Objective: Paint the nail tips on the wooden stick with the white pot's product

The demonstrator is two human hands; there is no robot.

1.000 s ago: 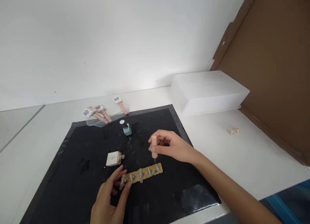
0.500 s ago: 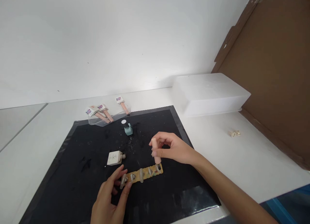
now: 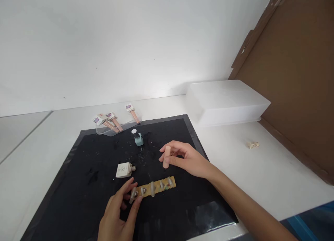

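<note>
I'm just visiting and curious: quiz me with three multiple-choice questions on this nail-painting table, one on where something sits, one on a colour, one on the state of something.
1. Where does the teal bottle stand?
A. on the black mat
B. on the white box
C. on the bare white table

2. What colour is the brush cap in the right hand?
A. black
B. pale pink
C. blue

3. How does the white bottle rest?
A. upright
B. lying on its side
C. held in a hand

Answers:
1 A, it stands near the mat's far edge.
2 B, the cap pinched in the fingers is pale pink.
3 B, its neck points sideways, beyond the left hand that steadies the nail strip.
</note>
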